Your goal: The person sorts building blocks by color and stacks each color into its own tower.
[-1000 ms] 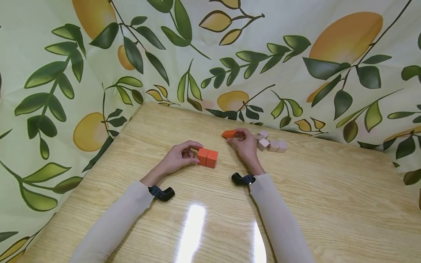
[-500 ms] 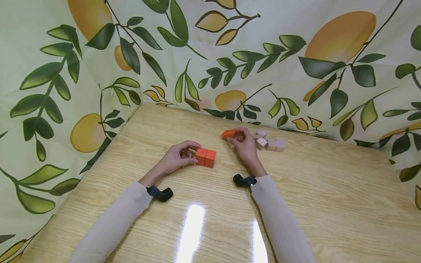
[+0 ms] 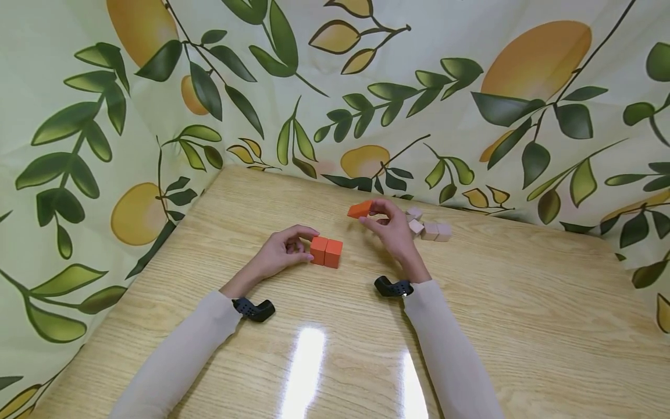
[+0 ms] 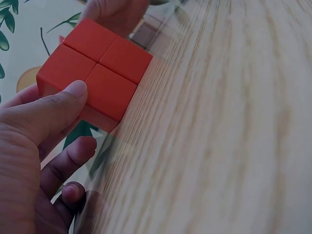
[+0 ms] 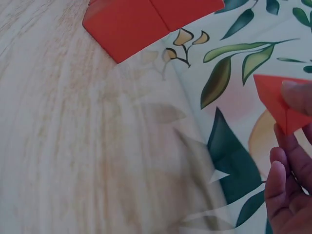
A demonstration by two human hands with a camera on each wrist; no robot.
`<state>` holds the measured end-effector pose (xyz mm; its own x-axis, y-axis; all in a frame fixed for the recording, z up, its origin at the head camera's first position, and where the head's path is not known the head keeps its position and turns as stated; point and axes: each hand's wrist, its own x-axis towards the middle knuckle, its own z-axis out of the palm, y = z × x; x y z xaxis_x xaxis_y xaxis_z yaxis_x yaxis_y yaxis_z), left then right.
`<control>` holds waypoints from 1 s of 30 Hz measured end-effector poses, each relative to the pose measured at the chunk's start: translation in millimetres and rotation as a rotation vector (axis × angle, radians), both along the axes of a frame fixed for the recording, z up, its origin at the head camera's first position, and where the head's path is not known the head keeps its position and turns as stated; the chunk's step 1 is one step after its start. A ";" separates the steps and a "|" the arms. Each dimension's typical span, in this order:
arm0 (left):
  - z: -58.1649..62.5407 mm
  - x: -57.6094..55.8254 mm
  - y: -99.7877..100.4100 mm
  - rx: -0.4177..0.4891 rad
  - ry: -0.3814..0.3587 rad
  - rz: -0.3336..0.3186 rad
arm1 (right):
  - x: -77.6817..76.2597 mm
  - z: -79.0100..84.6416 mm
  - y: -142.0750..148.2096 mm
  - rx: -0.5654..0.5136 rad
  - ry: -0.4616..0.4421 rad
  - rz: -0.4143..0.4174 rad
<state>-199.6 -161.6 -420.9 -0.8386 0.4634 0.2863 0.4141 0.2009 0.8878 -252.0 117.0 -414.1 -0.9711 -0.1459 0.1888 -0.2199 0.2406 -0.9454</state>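
Red blocks, pinched in our left hand
Our right hand grips a wedge at their one o'clock; we're probably assembling, next needing a carry toward seven.

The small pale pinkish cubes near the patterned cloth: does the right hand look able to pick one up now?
Probably not while the right hand pinches the orange triangular block. Otherwise the way looks free: the small pale pinkish cubes lie close by that hand.
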 end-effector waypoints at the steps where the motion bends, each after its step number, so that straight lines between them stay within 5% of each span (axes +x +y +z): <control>1: -3.5 -1.8 -0.4 0.000 -0.001 0.001 | 0.7 1.7 0.1 0.009 0.013 0.004; 6: -22.1 -11.7 -4.2 0.004 -0.001 0.003 | 12.0 21.5 -4.5 0.025 0.082 0.031; 10: -8.5 -4.7 -2.1 0.005 -0.010 0.002 | 23.6 39.4 -9.5 -0.016 0.113 0.059; 13: 4.0 2.1 0.6 0.001 -0.023 0.001 | 22.6 38.1 -9.1 -0.056 0.137 0.088; 23: 5.1 1.9 0.9 -0.003 -0.018 -0.008 | 27.2 38.9 -12.4 -0.107 0.215 0.143; 30: 5.1 2.1 1.0 -0.005 -0.017 -0.009 | 31.7 38.1 -20.8 -0.086 0.185 0.228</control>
<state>-197.6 -160.6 -415.8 -0.8391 0.4724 0.2696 0.4008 0.2019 0.8936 -220.3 96.3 -376.0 -0.8632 -0.3322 0.3801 -0.4292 0.0864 -0.8991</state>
